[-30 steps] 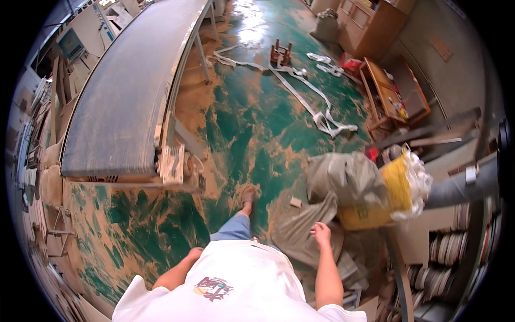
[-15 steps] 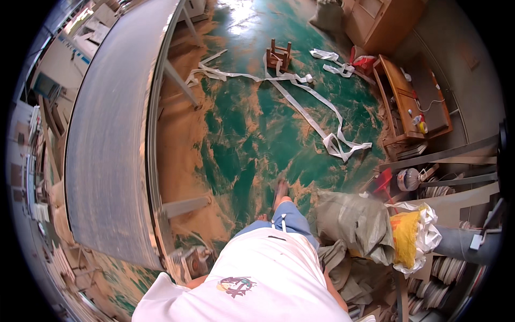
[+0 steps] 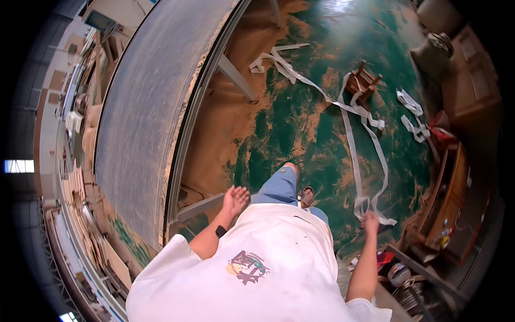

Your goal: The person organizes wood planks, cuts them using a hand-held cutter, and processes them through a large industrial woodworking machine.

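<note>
My left hand [image 3: 236, 200] is held out beside my shirt at the left, fingers apart and nothing in it, near the long grey-topped table [image 3: 155, 80]. A dark band sits on that wrist. My right hand [image 3: 370, 221] hangs forward at the right with its fingers curled; whatever they hold, if anything, is hidden. In the picture it overlaps the lower end of a long white strip [image 3: 351, 145] lying loosely on the green floor. Whether it touches the strip I cannot tell.
A small wooden stool [image 3: 363, 83] stands among the strips. At the right are a wooden cabinet [image 3: 448, 198], a large clear bottle [image 3: 398, 275] and a stuffed sack [image 3: 433, 53]. Brown dust covers parts of the green floor [image 3: 300, 118]. My sandalled foot [image 3: 307, 196] is mid-floor.
Both my hands have come into view. The scene has turned, shifting the table, stool and strips rightward in the picture. The sacks at the lower right have mostly gone from view.
</note>
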The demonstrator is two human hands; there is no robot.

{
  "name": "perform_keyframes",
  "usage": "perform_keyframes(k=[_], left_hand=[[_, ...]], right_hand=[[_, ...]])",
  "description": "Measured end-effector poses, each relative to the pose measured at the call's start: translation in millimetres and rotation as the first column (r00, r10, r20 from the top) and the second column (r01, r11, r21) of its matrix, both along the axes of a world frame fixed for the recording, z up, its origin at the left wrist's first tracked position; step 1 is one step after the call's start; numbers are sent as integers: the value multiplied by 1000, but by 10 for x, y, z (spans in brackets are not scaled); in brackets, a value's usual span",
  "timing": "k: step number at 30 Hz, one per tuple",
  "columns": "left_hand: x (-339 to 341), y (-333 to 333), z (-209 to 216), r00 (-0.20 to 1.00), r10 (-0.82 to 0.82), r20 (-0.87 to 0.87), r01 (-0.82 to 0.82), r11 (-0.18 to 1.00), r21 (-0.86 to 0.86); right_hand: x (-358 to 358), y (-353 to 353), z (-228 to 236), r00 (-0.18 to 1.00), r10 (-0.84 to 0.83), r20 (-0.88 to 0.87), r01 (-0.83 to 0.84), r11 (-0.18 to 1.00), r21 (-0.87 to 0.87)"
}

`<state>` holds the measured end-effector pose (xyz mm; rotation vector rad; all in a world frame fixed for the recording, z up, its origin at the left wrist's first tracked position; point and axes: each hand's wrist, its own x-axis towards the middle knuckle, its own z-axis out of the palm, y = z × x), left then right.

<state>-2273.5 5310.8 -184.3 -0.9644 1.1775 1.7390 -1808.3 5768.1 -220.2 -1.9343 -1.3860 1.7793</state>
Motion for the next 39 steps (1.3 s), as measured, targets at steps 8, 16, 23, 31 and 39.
perform_keyframes(k=[8,16,23,31,39], left_hand=[[-1921,2222,-30,735,-677,-33,597,670,-442],[-3526,4317,120,366,-920,-142,673,367,-643],[-5053,6186,343,599,-798,-68,611,509,-606],[-6533,8225,280,286,-950,-124,587,276,-761],[-8081,10166,-432,241,-965,-107,629,239,-740]], right_hand=[[-1953,1940,225,999,49,18,-50,996,74],[-2920,1667,-78,904,411,120,-349,870,-348],[-4163,3952,-534,905,404,134,-308,839,-448],[-7390,8973,-157,986,7,-169,6,997,77],[-10055,10947,195,920,374,-115,-329,899,290]])
